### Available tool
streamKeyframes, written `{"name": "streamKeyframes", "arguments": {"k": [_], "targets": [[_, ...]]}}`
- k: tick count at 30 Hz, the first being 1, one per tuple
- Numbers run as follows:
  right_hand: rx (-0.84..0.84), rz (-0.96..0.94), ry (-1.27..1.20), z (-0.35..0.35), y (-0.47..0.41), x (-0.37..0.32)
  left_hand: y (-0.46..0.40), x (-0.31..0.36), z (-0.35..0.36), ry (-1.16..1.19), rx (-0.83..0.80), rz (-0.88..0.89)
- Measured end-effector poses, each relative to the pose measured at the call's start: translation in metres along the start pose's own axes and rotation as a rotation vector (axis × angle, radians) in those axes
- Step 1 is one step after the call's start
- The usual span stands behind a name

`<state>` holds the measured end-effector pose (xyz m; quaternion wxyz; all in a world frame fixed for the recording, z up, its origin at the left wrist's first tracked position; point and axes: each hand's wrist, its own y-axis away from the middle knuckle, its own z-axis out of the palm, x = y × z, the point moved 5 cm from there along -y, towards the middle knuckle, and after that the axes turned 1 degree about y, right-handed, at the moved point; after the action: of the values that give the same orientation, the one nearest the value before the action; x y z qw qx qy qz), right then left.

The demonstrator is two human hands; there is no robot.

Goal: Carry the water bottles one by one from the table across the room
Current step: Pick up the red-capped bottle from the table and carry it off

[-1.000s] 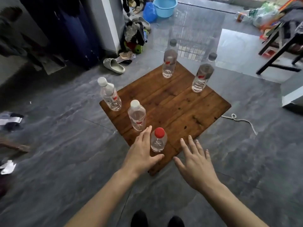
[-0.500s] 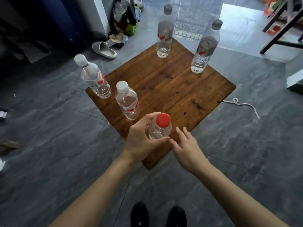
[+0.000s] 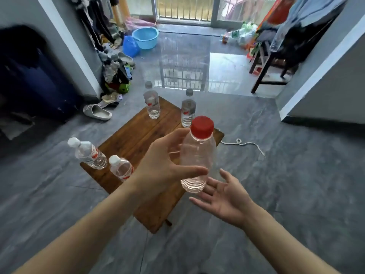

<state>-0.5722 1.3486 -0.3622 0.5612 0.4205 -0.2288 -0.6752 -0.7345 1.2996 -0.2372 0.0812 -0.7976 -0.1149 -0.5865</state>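
My left hand (image 3: 161, 165) grips a clear red-capped bottle (image 3: 197, 155) upright in the air above the low wooden table (image 3: 138, 139). My right hand (image 3: 225, 198) is open, palm up, just below and right of the bottle's base, fingers apart. Two white-capped bottles (image 3: 88, 153) (image 3: 121, 168) stand at the table's left edge. Two grey-capped bottles (image 3: 151, 101) (image 3: 188, 109) stand at its far corner.
A slipper (image 3: 97, 112) and a pile of clothes (image 3: 116, 76) lie left of the table. A white cord (image 3: 243, 144) lies on the floor at right. Beyond are a blue basin (image 3: 145, 37), a dark table (image 3: 272, 62) and a barred door (image 3: 185, 8). Grey walls flank the passage.
My left hand has lifted the red-capped bottle off the table. My right hand has turned palm up beneath it. The view has tilted up toward the far room.
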Motion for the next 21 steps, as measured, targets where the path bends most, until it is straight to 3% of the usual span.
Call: {"name": "streamKeyframes", "arguments": {"k": [5,14,21], "targets": [[-0.028,-0.064,-0.082,0.012,0.094,-0.049,-0.014,0.102,0.020,0.158,-0.009,-0.019],[-0.078,-0.268,-0.132,0.032,0.288,-0.128,-0.033,0.314,0.059,0.031,-0.159,0.155],[-0.071,-0.390,-0.185,0.026,0.382,-0.149,-0.026,0.417,0.090,0.046,-0.274,0.304]]}}
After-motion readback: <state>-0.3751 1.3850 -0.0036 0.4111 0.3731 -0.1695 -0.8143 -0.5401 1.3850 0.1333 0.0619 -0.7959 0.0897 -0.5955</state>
